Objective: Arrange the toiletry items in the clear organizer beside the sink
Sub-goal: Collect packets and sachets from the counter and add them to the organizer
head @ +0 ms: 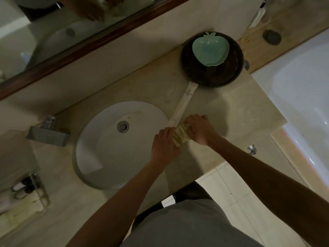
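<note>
- Bundle of flat packets [180, 136]: on the counter [240, 111] right of the sink [106, 143], pinched between left hand [164, 143] and right hand [200, 129].
- Step, judged: gathering items.
- Next: carry to clear organizer [35, 191], far left.

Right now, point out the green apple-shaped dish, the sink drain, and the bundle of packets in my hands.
green apple-shaped dish [210, 49]: head view, centre of its bowl.
sink drain [123, 126]: head view, middle of the metal ring.
bundle of packets [180, 135]: head view, its exposed middle between both hands.
</note>
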`<state>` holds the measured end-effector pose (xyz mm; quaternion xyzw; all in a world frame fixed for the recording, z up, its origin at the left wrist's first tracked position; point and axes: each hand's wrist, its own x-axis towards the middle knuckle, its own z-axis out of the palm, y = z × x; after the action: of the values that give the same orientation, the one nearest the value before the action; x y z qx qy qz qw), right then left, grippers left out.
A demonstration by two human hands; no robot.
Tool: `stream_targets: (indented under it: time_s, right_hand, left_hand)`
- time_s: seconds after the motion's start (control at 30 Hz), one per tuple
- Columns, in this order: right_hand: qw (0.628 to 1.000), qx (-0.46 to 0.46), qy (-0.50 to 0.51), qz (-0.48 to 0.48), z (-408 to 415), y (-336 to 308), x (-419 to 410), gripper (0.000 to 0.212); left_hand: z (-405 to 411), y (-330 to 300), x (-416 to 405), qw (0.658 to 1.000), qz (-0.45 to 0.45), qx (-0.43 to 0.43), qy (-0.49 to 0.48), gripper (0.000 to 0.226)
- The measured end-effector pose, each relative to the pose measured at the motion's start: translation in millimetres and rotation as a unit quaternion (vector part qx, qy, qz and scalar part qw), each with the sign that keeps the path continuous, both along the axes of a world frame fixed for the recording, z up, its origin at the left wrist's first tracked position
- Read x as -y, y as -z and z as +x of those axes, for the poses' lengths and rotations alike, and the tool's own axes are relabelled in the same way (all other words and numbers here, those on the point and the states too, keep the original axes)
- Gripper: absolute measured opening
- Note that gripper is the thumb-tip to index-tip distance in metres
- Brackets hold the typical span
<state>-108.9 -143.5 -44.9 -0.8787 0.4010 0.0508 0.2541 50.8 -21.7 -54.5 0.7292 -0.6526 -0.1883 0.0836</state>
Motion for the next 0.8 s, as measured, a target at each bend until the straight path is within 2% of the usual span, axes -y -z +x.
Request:
stream_targets:
  time_s: [0.1,0.23,0.33,0.43,0.5,0.63,0.7,0.8]
  right_hand:
    - [0.998,-0.001,0.058,-0.035,-15.0,3.1,-4.1,0.030]
    - [0.991,0.030,0.119,-0.052,-35.2,3.4,-9.8,0.026]
    - [0.995,0.054,0.078,-0.033,-34.2,0.9,-18.9,0.032]
    - [0.998,0.055,0.006,-0.009,-16.0,2.6,-33.0,0.032]
    - [0.998,0.051,-0.026,0.001,-3.4,7.5,-39.0,0.028]
    - [0.997,0.055,-0.052,-0.003,12.0,13.9,-40.5,0.028]
    - [0.997,0.072,-0.015,-0.032,7.7,14.8,-38.0,0.033]
    - [0.988,0.102,0.094,-0.070,-10.0,8.8,-35.0,0.036]
  left_hand:
    - [-14.6,0.5,14.3,0.998,-0.004,0.034,0.048,0.074]
    - [-32.8,3.6,24.6,0.998,0.013,0.047,0.049,0.072]
    - [-35.9,5.1,21.6,0.999,0.023,0.017,0.019,0.084]
    - [-30.0,5.9,10.0,0.997,0.015,-0.069,-0.037,0.099]
    - [-24.0,7.6,1.1,0.993,0.009,-0.103,-0.056,0.099]
    - [-14.6,10.3,-7.9,0.993,-0.002,-0.110,-0.052,0.095]
    - [-13.4,8.2,-6.0,0.993,-0.014,-0.104,-0.045,0.095]
    - [-17.2,2.9,3.6,0.997,-0.018,-0.077,-0.007,0.100]
